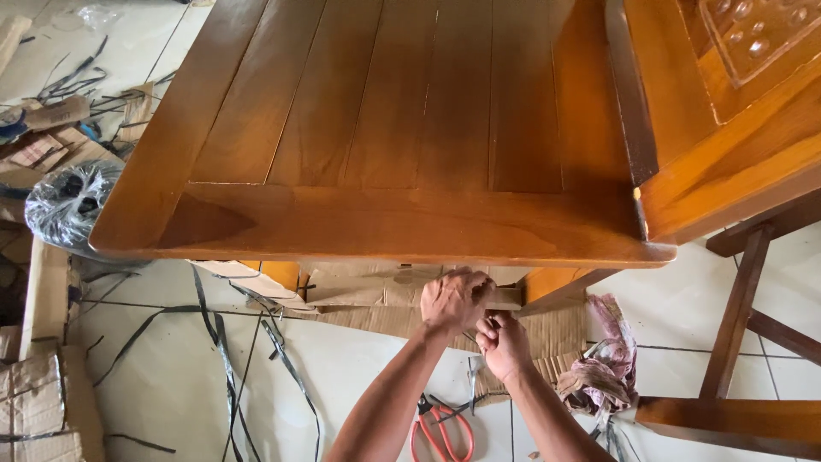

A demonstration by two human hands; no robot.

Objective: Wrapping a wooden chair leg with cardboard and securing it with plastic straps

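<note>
A glossy brown wooden table top (385, 128) fills the upper middle of the view. Below its front edge, brown cardboard wrapping (368, 287) covers part of the frame. My left hand (455, 299) is pressed on that cardboard, fingers curled over its edge. My right hand (503, 344) sits just below and right of it, fingers pinched together on the cardboard or on something small that I cannot make out. Corrugated cardboard (556, 338) lies on the floor under both hands.
Red-handled scissors (440, 432) lie on the white tiled floor near my forearms. Black plastic strapping (222, 351) trails across the floor. A plastic-wrapped bundle (68, 205) and cardboard scraps (38, 402) sit left. Another carved wooden piece (727, 111) and wooden legs (735, 316) stand right, a crumpled rag (607, 359) beside them.
</note>
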